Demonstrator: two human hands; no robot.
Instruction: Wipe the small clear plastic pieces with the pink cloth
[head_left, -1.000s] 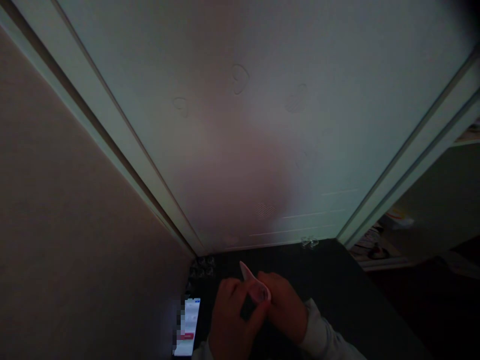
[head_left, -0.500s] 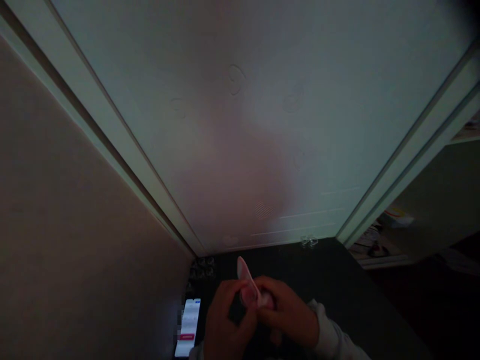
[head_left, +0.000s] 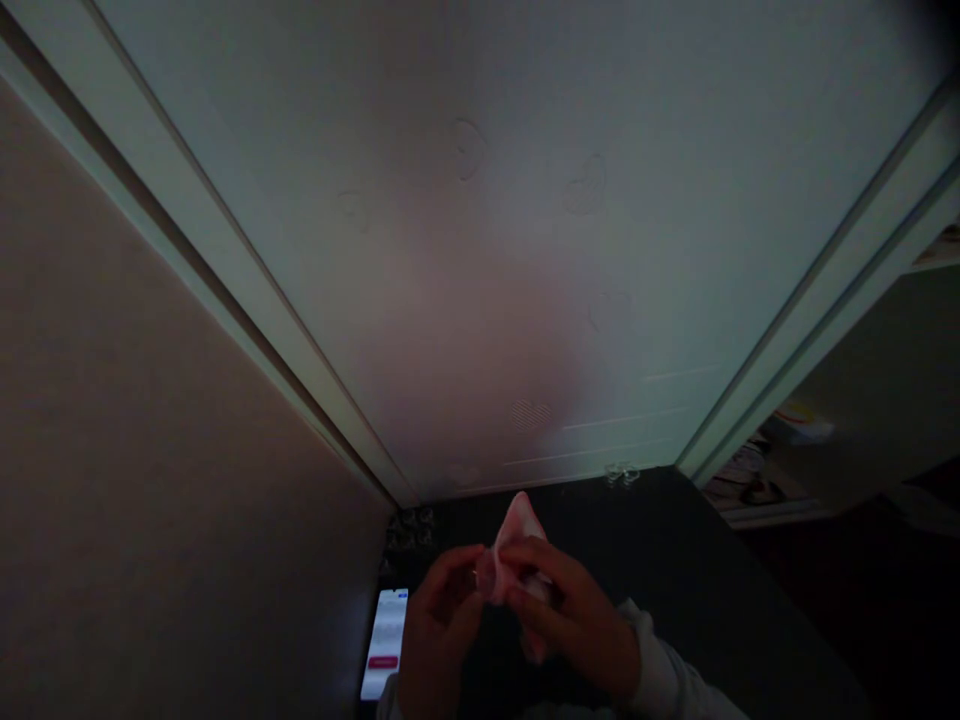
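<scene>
My left hand [head_left: 442, 625] closes its fingertips and thumb on a small, clear, rounded piece [head_left: 486, 573]; its exact kind is too dim to make out. Pressed against that piece is a thin pink cloth [head_left: 523, 520], pinched by my right hand [head_left: 574, 610]. One corner of the cloth points upward, and another part hangs below the right fingers. Both hands meet over a dark tabletop [head_left: 637, 560].
A lit phone [head_left: 386, 640] lies left of my left hand. Several small clear pieces [head_left: 411, 528] stand behind it, and more clear pieces [head_left: 621, 474] sit at the back right. A pale panel [head_left: 525, 330] with faint heart shapes rises behind the table. Shelves hold items at right.
The cloth has turned and spread, its tip now further right. My left fingers have shifted slightly left on the clear piece. The view has tilted a little.
</scene>
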